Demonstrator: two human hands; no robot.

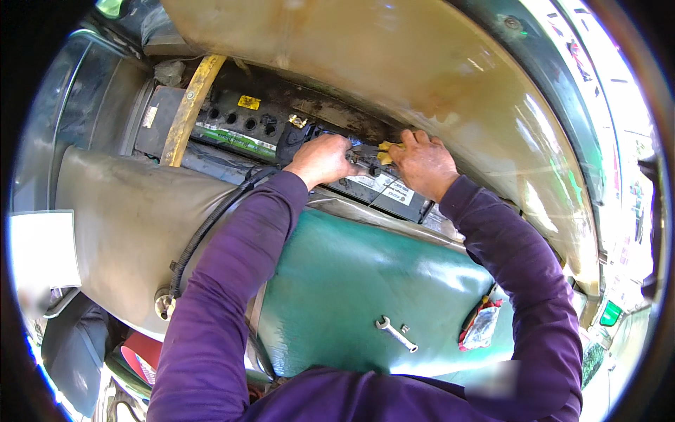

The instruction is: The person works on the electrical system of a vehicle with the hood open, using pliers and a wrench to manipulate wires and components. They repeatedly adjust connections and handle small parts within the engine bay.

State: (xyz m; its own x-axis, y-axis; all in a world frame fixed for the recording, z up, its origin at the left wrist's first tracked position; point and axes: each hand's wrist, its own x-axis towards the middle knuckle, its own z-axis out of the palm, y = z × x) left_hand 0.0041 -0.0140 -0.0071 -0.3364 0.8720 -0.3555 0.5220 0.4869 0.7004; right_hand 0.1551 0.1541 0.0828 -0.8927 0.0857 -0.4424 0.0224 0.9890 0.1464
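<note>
A black vehicle battery (246,130) lies in a grimy compartment under a raised tan seat panel (394,63). My left hand (322,159) is closed on a small metal clamp at the battery's right terminal. My right hand (424,163) sits just to the right of it, fingers curled over a yellowish piece at the same terminal. Both purple sleeves reach up from the lower edge. Whatever lies between the two hands is mostly hidden by the fingers.
A yellow strap (188,105) crosses the battery's left end. A black cable (204,232) runs down over a tan panel. On the green metal surface (351,281) lie a small spanner (395,333), a nut (405,328) and a rag (481,325).
</note>
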